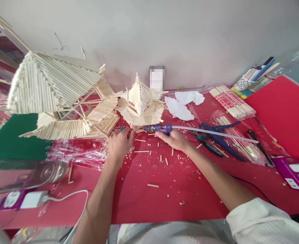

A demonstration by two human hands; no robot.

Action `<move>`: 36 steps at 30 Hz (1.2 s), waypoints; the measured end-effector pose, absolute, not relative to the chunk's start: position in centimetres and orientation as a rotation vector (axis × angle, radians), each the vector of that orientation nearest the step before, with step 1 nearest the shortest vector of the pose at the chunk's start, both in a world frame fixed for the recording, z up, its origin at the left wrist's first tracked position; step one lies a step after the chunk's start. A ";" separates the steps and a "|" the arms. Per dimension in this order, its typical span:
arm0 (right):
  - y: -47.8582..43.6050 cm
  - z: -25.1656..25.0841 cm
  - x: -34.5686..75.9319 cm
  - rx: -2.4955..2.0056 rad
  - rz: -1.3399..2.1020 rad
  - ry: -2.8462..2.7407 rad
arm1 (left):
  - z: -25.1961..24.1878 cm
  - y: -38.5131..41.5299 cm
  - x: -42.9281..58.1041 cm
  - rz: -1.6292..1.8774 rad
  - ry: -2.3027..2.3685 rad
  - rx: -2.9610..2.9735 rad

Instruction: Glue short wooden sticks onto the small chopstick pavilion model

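Observation:
My right hand [176,139] grips a blue glue gun [159,128] whose nozzle points left at the foot of a small stick-built tower [140,103]. A long clear glue stick [215,133] juts out of the gun to the right. My left hand [120,144] is closed just left of the nozzle, its fingertips pinched at the tower's base; whatever they hold is too small to name. A larger stick-built roof model [60,95] stands to the left. Short cut sticks [153,185] lie scattered on the red tabletop [164,196].
Blue pliers [222,135] and green cutters [207,144] lie right of the gun, beside packs of chopsticks [232,101]. Crumpled white tissue [183,103], a red board [286,115], a green mat [9,140], plastic wrappers [75,154] and a charger with cable [32,200] are around.

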State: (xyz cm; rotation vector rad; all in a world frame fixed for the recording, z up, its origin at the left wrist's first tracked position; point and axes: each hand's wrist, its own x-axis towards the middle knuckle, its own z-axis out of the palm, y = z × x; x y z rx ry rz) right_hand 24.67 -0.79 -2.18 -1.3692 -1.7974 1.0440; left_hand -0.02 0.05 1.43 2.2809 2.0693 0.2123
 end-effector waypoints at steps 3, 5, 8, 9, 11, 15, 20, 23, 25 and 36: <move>-0.7 -2.3 24.7 -1.354 1.041 -1.789 | 1.5 0.0 0.0 0.221 2.062 2.273; -0.6 -2.3 24.7 -1.340 1.042 -1.795 | 1.5 0.0 0.0 0.229 2.061 2.267; -0.6 -2.2 24.6 -1.326 1.053 -1.792 | 1.4 0.1 0.0 0.239 2.060 2.273; -0.6 -2.2 24.6 -1.325 1.059 -1.788 | 1.4 0.1 -0.1 0.243 2.058 2.278; -0.6 -2.3 24.6 -1.323 1.075 -1.782 | 1.4 0.1 -0.1 0.244 2.057 2.282; -0.5 -2.5 24.8 -1.308 1.102 -1.775 | 1.3 0.1 -0.1 0.239 2.065 2.288; -0.5 -2.1 25.3 -1.247 1.223 -1.772 | 1.4 0.0 -0.3 0.229 2.103 2.286; -0.6 -1.6 25.7 -1.233 1.245 -1.839 | 1.4 0.0 -0.5 0.247 2.111 2.286; -0.7 -1.5 25.9 -1.266 1.203 -1.868 | 1.4 0.0 -0.6 0.262 2.112 2.288; -1.0 -1.8 26.3 -1.435 1.026 -1.798 | 1.6 0.0 -1.2 0.289 2.132 2.264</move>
